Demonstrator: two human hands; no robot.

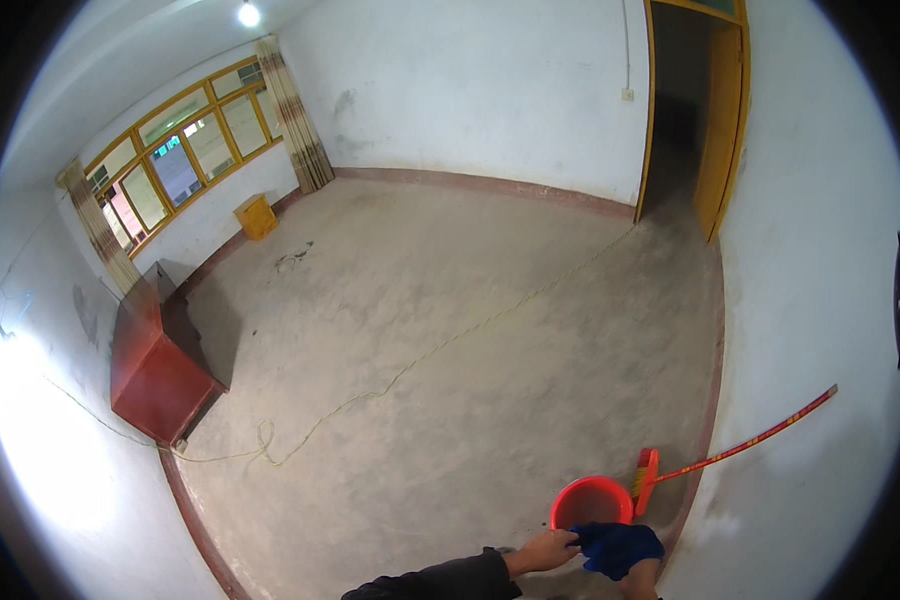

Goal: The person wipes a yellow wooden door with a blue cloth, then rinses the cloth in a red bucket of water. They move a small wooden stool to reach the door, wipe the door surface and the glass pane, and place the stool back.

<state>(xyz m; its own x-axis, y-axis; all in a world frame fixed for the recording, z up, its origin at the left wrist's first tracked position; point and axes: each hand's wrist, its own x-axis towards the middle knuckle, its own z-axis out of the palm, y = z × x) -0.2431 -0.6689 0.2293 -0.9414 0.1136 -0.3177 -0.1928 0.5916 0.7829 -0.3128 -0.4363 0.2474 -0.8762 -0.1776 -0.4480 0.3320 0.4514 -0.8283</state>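
A dark blue cloth (619, 549) is stretched between my two hands at the bottom right. The fingers of my left hand (547, 552) pinch its left edge. My right hand (640, 577) grips the opposite side, partly covered by the fabric. Just beyond the cloth stands a red plastic bucket (591, 495) on the floor, its near rim partly hidden by the cloth. What the bucket holds cannot be made out. Beside the bucket is a broom with an orange head (647, 481) and a red patterned handle (750, 444) that leans against the right wall.
A twisted cord (450, 341) runs across the concrete floor (420, 285) from the doorway to the left wall. A red wooden desk (166, 382) stands at left, and a small yellow wooden box (256, 217) sits below the window. An open yellow door (716, 127) is at the far right.
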